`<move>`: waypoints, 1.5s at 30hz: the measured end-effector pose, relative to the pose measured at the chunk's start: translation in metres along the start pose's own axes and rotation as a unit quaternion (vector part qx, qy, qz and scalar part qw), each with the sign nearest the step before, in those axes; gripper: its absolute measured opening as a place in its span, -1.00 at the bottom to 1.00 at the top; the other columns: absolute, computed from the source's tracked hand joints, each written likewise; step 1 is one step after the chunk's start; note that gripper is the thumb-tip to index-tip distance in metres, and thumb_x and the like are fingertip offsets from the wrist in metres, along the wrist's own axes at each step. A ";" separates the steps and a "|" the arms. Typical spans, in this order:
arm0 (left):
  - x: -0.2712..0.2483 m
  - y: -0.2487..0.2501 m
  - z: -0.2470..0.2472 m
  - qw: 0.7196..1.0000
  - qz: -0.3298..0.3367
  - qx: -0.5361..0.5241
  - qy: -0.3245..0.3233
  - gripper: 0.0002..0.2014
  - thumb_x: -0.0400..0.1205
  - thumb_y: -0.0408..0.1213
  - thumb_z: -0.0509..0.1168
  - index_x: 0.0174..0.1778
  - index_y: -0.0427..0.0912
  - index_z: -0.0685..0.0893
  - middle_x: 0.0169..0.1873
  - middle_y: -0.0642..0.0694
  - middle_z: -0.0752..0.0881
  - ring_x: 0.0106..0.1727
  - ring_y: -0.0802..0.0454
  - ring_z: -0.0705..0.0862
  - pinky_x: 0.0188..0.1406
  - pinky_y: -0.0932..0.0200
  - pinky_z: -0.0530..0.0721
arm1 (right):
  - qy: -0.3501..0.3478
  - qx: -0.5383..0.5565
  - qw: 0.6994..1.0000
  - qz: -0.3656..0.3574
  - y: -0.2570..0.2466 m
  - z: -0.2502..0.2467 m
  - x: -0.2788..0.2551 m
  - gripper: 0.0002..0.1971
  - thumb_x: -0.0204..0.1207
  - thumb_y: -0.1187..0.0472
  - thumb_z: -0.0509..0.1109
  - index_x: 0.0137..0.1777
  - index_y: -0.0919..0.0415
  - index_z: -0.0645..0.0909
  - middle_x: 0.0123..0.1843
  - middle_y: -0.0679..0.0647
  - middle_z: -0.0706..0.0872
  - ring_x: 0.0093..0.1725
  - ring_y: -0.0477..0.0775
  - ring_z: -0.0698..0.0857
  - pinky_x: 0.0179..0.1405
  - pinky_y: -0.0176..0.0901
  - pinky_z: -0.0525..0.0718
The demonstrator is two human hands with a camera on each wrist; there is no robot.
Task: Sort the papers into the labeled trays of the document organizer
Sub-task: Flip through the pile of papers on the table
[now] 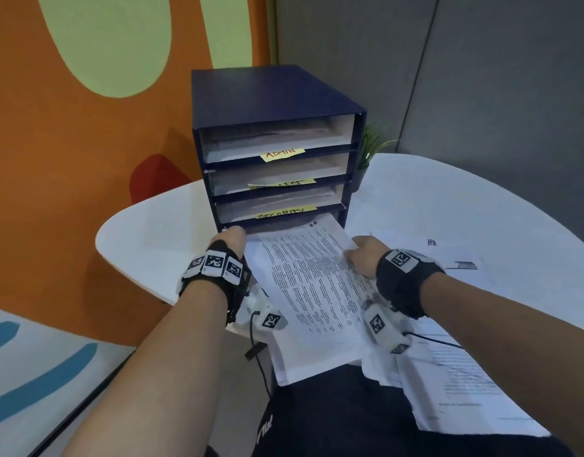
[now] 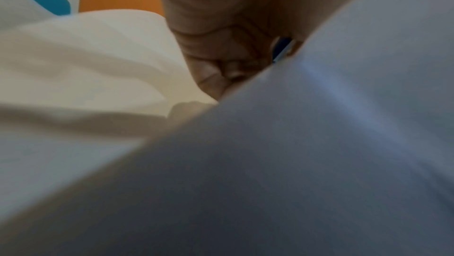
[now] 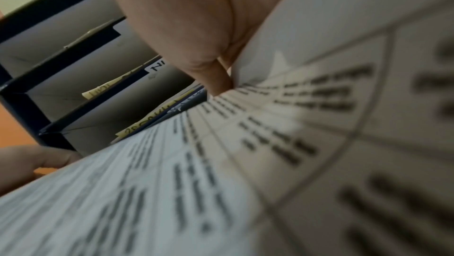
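both hands (image 1: 229, 242) (image 1: 363, 255) grip the printed sheet (image 1: 310, 285) at the organizer's (image 1: 271, 103) bottom tray.

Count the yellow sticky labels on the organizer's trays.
3. The ADMIN label is on the top tray, a partly covered label on the second, the SECURITY label on the third. The held paper may hide a fourth on the bottom tray.

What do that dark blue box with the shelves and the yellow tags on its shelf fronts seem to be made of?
The document organizer looks like stiff board or thin plastic with a matte navy finish: flat panels, sharp edges, hardly any shine. I cannot tell which. The yellow labels look like paper sticky notes: thin, handwritten in ink, with edges lifting slightly. The printed sheet both hands feed into the bottom tray is plain white paper; it bends and sags.
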State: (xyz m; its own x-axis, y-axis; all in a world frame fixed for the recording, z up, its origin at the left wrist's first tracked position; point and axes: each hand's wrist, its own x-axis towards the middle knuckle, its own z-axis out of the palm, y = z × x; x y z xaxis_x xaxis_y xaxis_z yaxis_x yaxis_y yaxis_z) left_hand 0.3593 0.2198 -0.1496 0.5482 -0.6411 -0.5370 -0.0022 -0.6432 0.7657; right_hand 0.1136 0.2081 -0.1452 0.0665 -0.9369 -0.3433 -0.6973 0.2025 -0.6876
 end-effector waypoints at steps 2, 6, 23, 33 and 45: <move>0.010 0.004 -0.005 1.000 0.024 0.019 0.006 -0.64 0.70 -0.34 0.19 0.39 -0.41 0.54 0.33 -0.33 0.62 0.34 -0.30 0.61 0.30 -0.03 0.57 | 0.010 0.015 1.000 -0.005 -0.009 0.005 0.005 -0.80 0.66 0.28 0.19 0.14 0.28 0.62 0.03 0.24 0.72 -0.11 0.17 0.66 -0.38 -0.25 0.57; -0.001 -0.001 -0.006 0.984 0.071 0.115 -0.120 -0.19 0.36 0.14 0.41 0.43 -0.33 0.55 0.25 -0.33 0.67 0.11 -0.29 0.71 0.12 0.03 0.70 | 0.068 0.063 0.996 0.001 -0.026 0.006 0.019 -0.75 0.66 0.33 0.19 0.24 0.38 0.60 0.15 0.33 0.70 -0.03 0.21 0.66 -0.28 -0.24 0.52; -0.003 0.000 -0.003 0.979 0.051 0.093 -0.172 -0.64 0.68 -0.11 0.30 0.36 -0.13 0.57 0.28 -0.24 0.62 0.20 -0.28 0.65 -0.07 -0.05 0.68 | 0.025 0.274 0.957 0.088 -0.003 0.001 0.023 -0.89 0.59 0.34 0.38 -0.02 0.18 0.49 -0.16 0.30 0.64 -0.82 -0.15 0.42 -0.84 -0.48 0.29; 0.003 -0.003 0.003 0.993 0.016 -0.050 -0.104 -0.83 0.61 -0.25 0.43 -0.11 -0.31 0.67 -0.72 -0.03 0.66 -0.81 0.19 0.49 -0.82 0.41 0.41 | 0.072 0.335 0.928 0.144 -0.020 0.023 0.039 -0.87 0.56 0.31 0.35 -0.01 0.40 0.60 -0.53 0.16 0.68 -0.72 -0.07 0.50 -0.73 -0.42 0.34; 0.006 0.002 0.018 0.924 0.028 -0.366 -0.104 -0.92 0.56 -0.61 0.33 -0.20 -0.40 0.67 -0.06 -0.31 0.75 0.10 -0.15 0.76 0.20 0.05 0.74 | 0.030 0.527 0.849 0.019 -0.036 0.037 0.049 -0.69 0.47 0.63 0.32 0.22 0.57 0.50 0.29 0.57 0.57 0.36 0.48 0.57 0.40 0.20 0.53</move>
State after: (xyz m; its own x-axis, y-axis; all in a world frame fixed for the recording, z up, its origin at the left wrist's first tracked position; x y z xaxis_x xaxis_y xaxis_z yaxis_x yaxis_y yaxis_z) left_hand 0.3476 0.2065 -0.1576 0.3914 -0.7810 -0.4867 0.5822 -0.1994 0.7882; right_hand 0.1682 0.1653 -0.1605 0.0002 -0.9305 -0.3663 0.3309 0.3457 -0.8781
